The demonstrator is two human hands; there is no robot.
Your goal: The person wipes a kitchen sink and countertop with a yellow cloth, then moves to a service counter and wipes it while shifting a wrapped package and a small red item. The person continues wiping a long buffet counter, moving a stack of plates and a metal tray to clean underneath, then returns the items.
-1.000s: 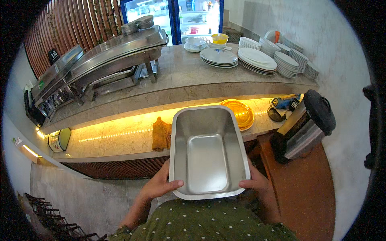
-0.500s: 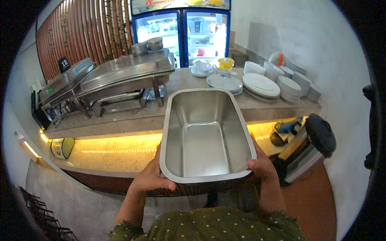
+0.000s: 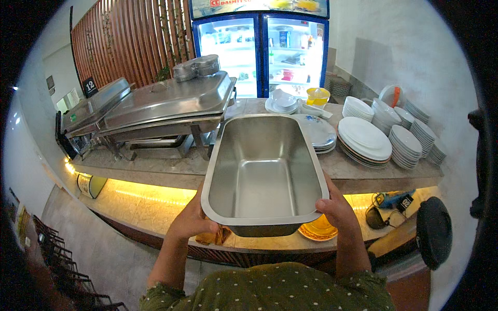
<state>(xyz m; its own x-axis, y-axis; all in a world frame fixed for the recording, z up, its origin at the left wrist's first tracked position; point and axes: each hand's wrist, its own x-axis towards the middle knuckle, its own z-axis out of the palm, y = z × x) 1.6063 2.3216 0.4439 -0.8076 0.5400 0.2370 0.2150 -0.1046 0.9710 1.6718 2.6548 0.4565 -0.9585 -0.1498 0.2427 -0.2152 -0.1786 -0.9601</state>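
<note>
Held out in front of me is a deep rectangular stainless steel food pan [image 3: 263, 189], its empty inside tilted toward me. My left hand [image 3: 193, 217] grips its near left side, thumb along the rim's underside. On the opposite side, my right hand [image 3: 336, 207] has its thumb over the near right rim corner and its fingers below. Beyond the pan, on the stone counter, stands a steel chafing dish [image 3: 161, 103] with a closed lid. A stack of flat plates [image 3: 319, 132] lies just past the pan's far right corner.
White plate stacks [image 3: 365, 139] and bowls [image 3: 358, 108] crowd the counter's right. Behind stands a lit glass-door fridge [image 3: 259, 54]. On the lower ledge are an orange plate [image 3: 319, 229] and a crumpled brown cloth [image 3: 213, 236]. A black-lidded bin [image 3: 434, 233] stands at right.
My view has shifted left and nearer to the counter, with the pan still in both hands. The orange plate and brown cloth on the ledge have come into sight.
</note>
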